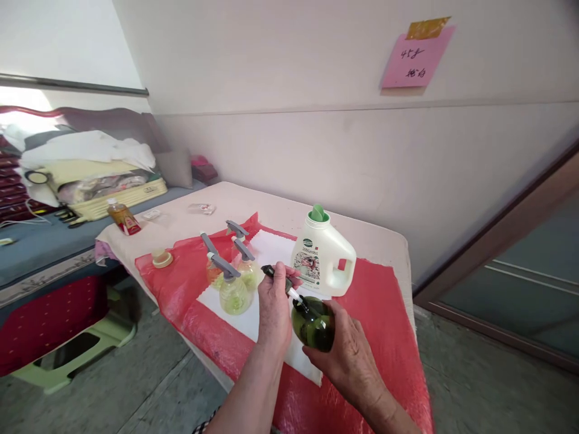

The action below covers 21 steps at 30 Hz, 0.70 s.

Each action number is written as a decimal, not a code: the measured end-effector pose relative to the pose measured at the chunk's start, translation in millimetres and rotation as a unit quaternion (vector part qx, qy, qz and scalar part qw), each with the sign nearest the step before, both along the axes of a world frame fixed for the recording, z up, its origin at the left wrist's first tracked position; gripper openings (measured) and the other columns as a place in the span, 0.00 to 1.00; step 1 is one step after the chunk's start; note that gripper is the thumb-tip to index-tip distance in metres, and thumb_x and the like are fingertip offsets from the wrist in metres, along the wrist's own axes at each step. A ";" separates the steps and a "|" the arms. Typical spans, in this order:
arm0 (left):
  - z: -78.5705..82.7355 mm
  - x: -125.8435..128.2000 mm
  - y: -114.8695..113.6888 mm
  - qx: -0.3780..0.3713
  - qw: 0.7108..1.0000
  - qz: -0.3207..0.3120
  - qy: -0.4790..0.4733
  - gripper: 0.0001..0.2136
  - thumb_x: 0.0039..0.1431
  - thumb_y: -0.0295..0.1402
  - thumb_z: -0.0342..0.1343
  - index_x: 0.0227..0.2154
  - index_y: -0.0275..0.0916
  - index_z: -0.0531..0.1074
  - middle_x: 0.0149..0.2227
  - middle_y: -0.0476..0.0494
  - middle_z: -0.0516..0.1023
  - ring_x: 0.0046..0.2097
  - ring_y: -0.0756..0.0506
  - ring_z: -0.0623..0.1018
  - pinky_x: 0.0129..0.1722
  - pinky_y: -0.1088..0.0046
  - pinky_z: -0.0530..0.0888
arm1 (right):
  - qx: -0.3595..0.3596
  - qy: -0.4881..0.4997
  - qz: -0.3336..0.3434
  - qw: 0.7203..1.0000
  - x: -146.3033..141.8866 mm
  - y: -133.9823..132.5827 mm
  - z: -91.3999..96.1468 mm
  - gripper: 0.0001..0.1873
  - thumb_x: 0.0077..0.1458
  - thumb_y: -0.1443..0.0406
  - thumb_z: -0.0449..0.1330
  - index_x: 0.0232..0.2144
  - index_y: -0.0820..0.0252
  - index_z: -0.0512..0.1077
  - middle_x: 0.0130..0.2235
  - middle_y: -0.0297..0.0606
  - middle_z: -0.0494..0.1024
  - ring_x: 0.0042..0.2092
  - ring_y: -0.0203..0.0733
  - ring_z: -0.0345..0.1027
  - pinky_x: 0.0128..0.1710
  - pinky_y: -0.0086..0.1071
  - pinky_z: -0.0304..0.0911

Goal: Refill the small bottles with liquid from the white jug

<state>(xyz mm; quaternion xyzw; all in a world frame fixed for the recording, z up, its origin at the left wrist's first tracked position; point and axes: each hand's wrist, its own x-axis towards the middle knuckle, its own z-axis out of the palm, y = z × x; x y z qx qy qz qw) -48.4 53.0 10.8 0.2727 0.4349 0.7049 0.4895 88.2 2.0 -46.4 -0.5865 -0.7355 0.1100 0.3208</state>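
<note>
My right hand (355,352) is closed around a round dark green bottle (322,334), tilted with its neck toward my left hand. My left hand (277,304) grips a black sprayer head (268,271), whose white part (295,295) meets the bottle's neck. Whether it is screwed on or loose I cannot tell. Just behind the hands stands a large white jug (332,256) with a handle, a printed label and a green spout piece (318,213) at its mouth. To the left are several small clear spray bottles (234,295) with grey trigger heads.
A white cloth (253,325) lies over red plastic sheeting (375,361) on the table (190,191). A small round lid (161,258) and a drink bottle (123,217) are at left. Below stands a stool (90,337). A pink note (416,60) hangs on the wall.
</note>
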 end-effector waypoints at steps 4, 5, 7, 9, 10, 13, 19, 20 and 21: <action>-0.2 4.6 -1.6 -0.011 1.000 -0.022 -0.018 0.18 0.57 0.50 0.57 0.27 0.37 0.73 0.33 0.42 0.79 0.34 0.46 0.77 0.41 0.67 0.70 | 0.047 -0.033 0.044 0.997 10.1 -1.1 10.8 0.41 0.43 0.65 0.65 0.58 0.57 0.55 0.53 0.47 0.71 0.51 0.55 0.67 0.49 0.51 0.63; -1.1 6.5 -1.8 -0.012 0.999 -0.031 -0.019 0.19 0.56 0.50 0.57 0.27 0.37 0.73 0.33 0.41 0.79 0.35 0.45 0.77 0.41 0.67 0.71 | 0.060 -0.036 0.050 0.996 12.4 -0.7 11.9 0.42 0.43 0.65 0.65 0.59 0.56 0.54 0.55 0.47 0.69 0.53 0.55 0.65 0.50 0.51 0.62; -4.4 11.6 -2.5 -0.013 0.998 -0.052 -0.018 0.19 0.56 0.51 0.58 0.27 0.37 0.73 0.34 0.40 0.80 0.36 0.44 0.78 0.41 0.66 0.71 | 0.078 -0.033 0.053 0.995 15.8 -0.3 12.7 0.43 0.43 0.66 0.65 0.60 0.55 0.53 0.56 0.47 0.68 0.55 0.56 0.64 0.52 0.51 0.61; -8.2 17.3 -3.9 -0.014 0.997 -0.073 -0.017 0.19 0.56 0.51 0.58 0.27 0.37 0.73 0.35 0.39 0.80 0.37 0.43 0.79 0.42 0.65 0.71 | 0.093 -0.015 0.049 0.994 17.6 -1.2 12.8 0.44 0.43 0.66 0.65 0.61 0.55 0.53 0.54 0.47 0.69 0.53 0.55 0.65 0.51 0.51 0.62; -9.7 19.8 -4.9 -0.016 0.996 -0.081 -0.017 0.19 0.56 0.50 0.58 0.27 0.37 0.73 0.36 0.39 0.80 0.38 0.43 0.79 0.42 0.65 0.71 | 0.098 0.000 0.042 0.994 18.1 -2.0 12.8 0.43 0.42 0.66 0.65 0.60 0.56 0.53 0.52 0.47 0.70 0.51 0.54 0.66 0.50 0.50 0.63; -11.3 24.3 -7.9 -0.022 0.995 -0.097 -0.012 0.18 0.56 0.50 0.58 0.26 0.37 0.71 0.38 0.38 0.81 0.39 0.42 0.79 0.43 0.65 0.71 | 0.094 0.047 0.016 0.994 19.3 -5.3 12.4 0.40 0.41 0.66 0.66 0.56 0.56 0.56 0.47 0.44 0.72 0.46 0.53 0.67 0.46 0.48 0.65; -10.0 22.0 -9.3 -0.023 0.990 -0.141 -0.008 0.19 0.56 0.49 0.58 0.23 0.38 0.70 0.37 0.38 0.81 0.42 0.41 0.79 0.46 0.63 0.71 | -0.001 0.171 0.020 0.985 23.4 -8.7 13.4 0.37 0.40 0.64 0.66 0.53 0.54 0.59 0.48 0.42 0.72 0.47 0.53 0.68 0.47 0.49 0.65; -10.1 21.1 -8.9 -0.025 0.988 -0.153 -0.009 0.19 0.56 0.49 0.58 0.23 0.37 0.70 0.37 0.38 0.81 0.42 0.41 0.79 0.46 0.63 0.71 | -0.039 0.206 0.024 0.977 24.4 -8.5 15.0 0.36 0.40 0.63 0.66 0.52 0.54 0.59 0.48 0.41 0.72 0.46 0.52 0.69 0.46 0.48 0.65; -10.0 20.1 -8.5 -0.027 0.986 -0.165 -0.011 0.19 0.56 0.49 0.58 0.23 0.37 0.70 0.37 0.38 0.81 0.42 0.41 0.79 0.46 0.63 0.71 | -0.080 0.246 0.032 0.965 25.7 -8.1 16.9 0.35 0.41 0.63 0.66 0.52 0.54 0.59 0.48 0.41 0.72 0.46 0.51 0.69 0.47 0.47 0.65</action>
